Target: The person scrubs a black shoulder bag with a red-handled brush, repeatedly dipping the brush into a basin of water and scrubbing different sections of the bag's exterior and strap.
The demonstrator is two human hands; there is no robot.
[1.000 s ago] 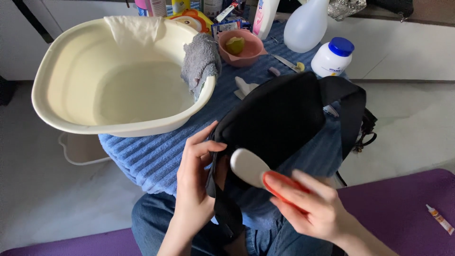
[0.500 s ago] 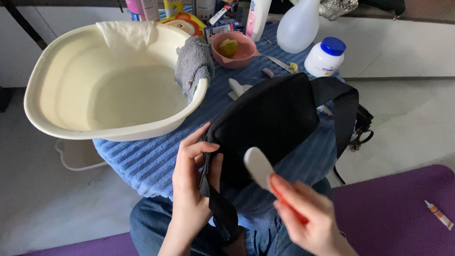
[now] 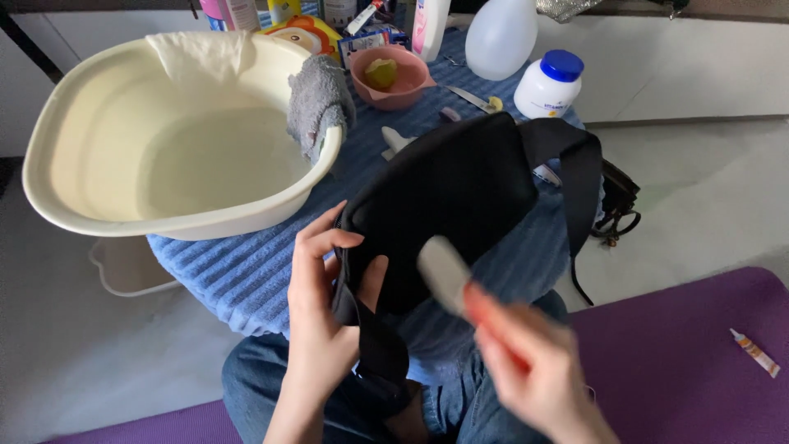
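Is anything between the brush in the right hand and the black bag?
Nothing visible. The right hand holds the brush, blurred, with its pale head directly over the bag; whether it touches is unclear. The left hand grips the bag's near left edge, clear of the brush.

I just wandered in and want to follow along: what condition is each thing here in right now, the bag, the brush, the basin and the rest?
Black bag: lying on the blue towel, gripped at one end by the left hand.
Brush: held by the right hand, blurred, against the bag.
Cream basin: upright, water inside.
Grey cloth: draped over the basin rim.
White jar: blue lid on.
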